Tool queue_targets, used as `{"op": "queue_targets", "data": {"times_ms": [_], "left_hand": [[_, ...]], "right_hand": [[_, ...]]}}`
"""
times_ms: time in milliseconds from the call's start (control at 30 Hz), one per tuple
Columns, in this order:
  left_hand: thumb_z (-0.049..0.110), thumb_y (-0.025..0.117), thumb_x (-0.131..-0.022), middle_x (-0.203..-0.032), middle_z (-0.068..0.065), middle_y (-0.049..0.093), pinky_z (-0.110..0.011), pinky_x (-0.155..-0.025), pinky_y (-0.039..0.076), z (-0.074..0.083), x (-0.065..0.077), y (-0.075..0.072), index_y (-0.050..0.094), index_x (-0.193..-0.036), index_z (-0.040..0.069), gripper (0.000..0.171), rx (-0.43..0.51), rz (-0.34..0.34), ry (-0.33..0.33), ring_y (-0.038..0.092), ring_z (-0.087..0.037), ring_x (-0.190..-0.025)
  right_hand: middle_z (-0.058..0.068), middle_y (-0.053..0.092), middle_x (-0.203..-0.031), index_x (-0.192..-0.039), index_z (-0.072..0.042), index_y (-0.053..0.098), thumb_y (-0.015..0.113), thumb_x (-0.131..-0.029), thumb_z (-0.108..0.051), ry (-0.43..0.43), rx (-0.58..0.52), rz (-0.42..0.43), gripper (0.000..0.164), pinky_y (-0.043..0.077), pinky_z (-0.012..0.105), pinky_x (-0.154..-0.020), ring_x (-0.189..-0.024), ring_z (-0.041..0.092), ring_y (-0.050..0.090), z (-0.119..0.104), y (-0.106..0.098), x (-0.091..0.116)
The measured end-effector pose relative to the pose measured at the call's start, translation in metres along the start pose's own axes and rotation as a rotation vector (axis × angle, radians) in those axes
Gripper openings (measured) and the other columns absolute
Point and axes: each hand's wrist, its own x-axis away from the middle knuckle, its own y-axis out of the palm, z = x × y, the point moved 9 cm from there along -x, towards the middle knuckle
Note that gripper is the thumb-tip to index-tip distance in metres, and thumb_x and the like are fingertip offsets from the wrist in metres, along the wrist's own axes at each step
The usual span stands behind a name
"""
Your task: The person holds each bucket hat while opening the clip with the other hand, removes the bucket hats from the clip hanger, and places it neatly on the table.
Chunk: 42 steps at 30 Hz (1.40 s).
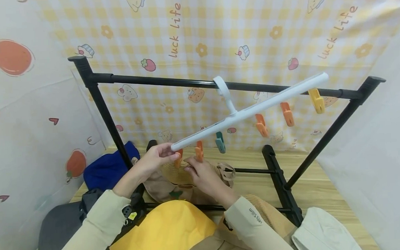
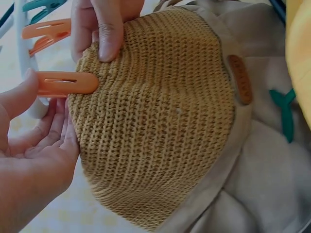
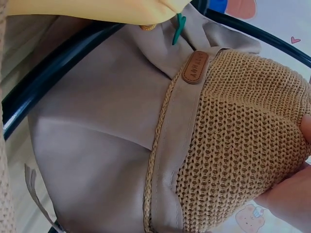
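Observation:
A pale blue hanger (image 1: 246, 114) hangs slanted from the black rail, its lower end at the left. My left hand (image 1: 153, 161) is at that end and pinches an orange clip (image 2: 65, 82) between thumb and fingers. The clip's tip overlaps the edge of a sun hat's tan knitted crown (image 2: 155, 107). Beside it, my right hand (image 1: 208, 178) pinches the top of the crown; its thumb lies on the knit in the left wrist view. The hat's wide beige brim (image 3: 97, 136) hangs below, with a brown label (image 3: 195, 67) on the band.
More clips hang along the hanger: orange, teal (image 1: 220, 142) and yellow (image 1: 316, 100). The black rack (image 1: 158, 81) surrounds the work. Nearby lie a yellow hat (image 1: 177, 228), a white hat (image 1: 326, 231), a blue hat (image 1: 105, 170) and a dark grey one (image 1: 59, 231).

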Motion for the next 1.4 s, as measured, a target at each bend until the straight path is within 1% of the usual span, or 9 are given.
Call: {"op": "queue_targets", "data": {"times_ms": [100, 300, 400, 600, 800, 933, 1033, 1167, 1400], "left_hand": [[0.025, 0.059, -0.092, -0.112, -0.008, 0.062, -0.029, -0.090, 0.041, -0.006, -0.002, 0.002, 0.050, -0.125, -0.003, 0.045, 0.040, -0.004, -0.013, 0.057, -0.009, -0.100], [0.023, 0.053, -0.095, -0.129, -0.018, 0.052, -0.034, -0.099, 0.035, -0.009, -0.003, 0.008, 0.043, -0.131, -0.005, 0.047, 0.112, -0.034, 0.004, 0.050, -0.010, -0.110], [0.023, 0.051, -0.097, -0.129, -0.017, 0.051, -0.033, -0.099, 0.035, -0.008, -0.003, 0.013, 0.041, -0.132, -0.005, 0.047, 0.125, -0.031, 0.015, 0.049, -0.009, -0.109], [0.021, 0.048, -0.098, -0.117, -0.018, 0.056, -0.028, -0.091, 0.040, -0.004, -0.005, 0.019, 0.044, -0.126, -0.007, 0.040, 0.065, 0.017, 0.056, 0.052, -0.009, -0.101], [0.014, 0.044, -0.099, -0.120, -0.027, 0.054, -0.025, -0.085, 0.044, -0.001, -0.008, 0.022, 0.042, -0.125, -0.009, 0.034, -0.042, 0.077, 0.099, 0.054, -0.023, -0.107], [0.009, 0.042, -0.099, -0.114, -0.028, 0.055, -0.023, -0.074, 0.042, 0.000, -0.008, 0.023, 0.043, -0.121, -0.010, 0.030, -0.067, 0.116, 0.117, 0.054, -0.020, -0.096], [0.010, 0.040, -0.100, -0.107, -0.027, 0.055, -0.024, -0.068, 0.040, 0.000, -0.008, 0.025, 0.043, -0.119, -0.009, 0.027, -0.052, 0.144, 0.114, 0.052, -0.014, -0.080], [0.009, 0.038, -0.100, -0.100, -0.024, 0.057, -0.023, -0.062, 0.040, 0.000, -0.009, 0.024, 0.043, -0.116, -0.008, 0.024, -0.037, 0.189, 0.116, 0.048, -0.012, -0.068], [0.010, 0.037, -0.100, -0.089, -0.018, 0.054, -0.024, -0.054, 0.037, 0.000, -0.010, 0.025, 0.045, -0.107, -0.005, 0.018, -0.086, 0.233, 0.134, 0.043, -0.013, -0.060]], "right_hand": [[0.002, 0.056, -0.083, -0.111, -0.009, 0.059, 0.052, -0.095, -0.015, 0.009, 0.016, -0.008, 0.018, 0.040, 0.023, -0.061, -0.067, 0.011, 0.045, 0.002, 0.001, 0.001], [0.002, 0.054, -0.080, -0.113, -0.008, 0.058, 0.051, -0.096, -0.016, 0.034, 0.025, -0.025, 0.020, 0.040, 0.022, -0.060, -0.066, 0.011, 0.045, 0.004, 0.001, 0.002], [0.003, 0.055, -0.082, -0.113, -0.008, 0.058, 0.051, -0.096, -0.016, 0.047, 0.026, -0.025, 0.020, 0.040, 0.023, -0.060, -0.067, 0.012, 0.045, 0.006, 0.001, 0.003], [0.001, 0.054, -0.082, -0.111, -0.010, 0.058, 0.050, -0.096, -0.016, 0.071, 0.031, -0.014, 0.019, 0.039, 0.023, -0.060, -0.067, 0.013, 0.044, 0.011, 0.000, 0.005], [0.001, 0.056, -0.082, -0.112, -0.008, 0.059, 0.051, -0.096, -0.016, 0.083, 0.040, -0.005, 0.020, 0.039, 0.024, -0.062, -0.069, 0.013, 0.045, 0.014, 0.000, 0.008], [-0.001, 0.055, -0.080, -0.113, -0.009, 0.059, 0.051, -0.096, -0.017, 0.094, 0.059, 0.006, 0.020, 0.037, 0.025, -0.064, -0.071, 0.013, 0.044, 0.014, -0.001, 0.009], [-0.001, 0.057, -0.080, -0.112, -0.009, 0.060, 0.052, -0.096, -0.017, 0.091, 0.068, 0.012, 0.020, 0.038, 0.026, -0.065, -0.071, 0.013, 0.045, 0.013, -0.002, 0.009], [0.002, 0.060, -0.084, -0.112, -0.007, 0.060, 0.053, -0.095, -0.017, 0.082, 0.086, 0.020, 0.021, 0.041, 0.029, -0.069, -0.075, 0.015, 0.050, 0.011, -0.002, 0.010], [0.003, 0.062, -0.089, -0.111, -0.008, 0.061, 0.052, -0.095, -0.018, 0.087, 0.098, 0.020, 0.021, 0.043, 0.032, -0.072, -0.080, 0.017, 0.053, 0.010, -0.003, 0.010]]}}
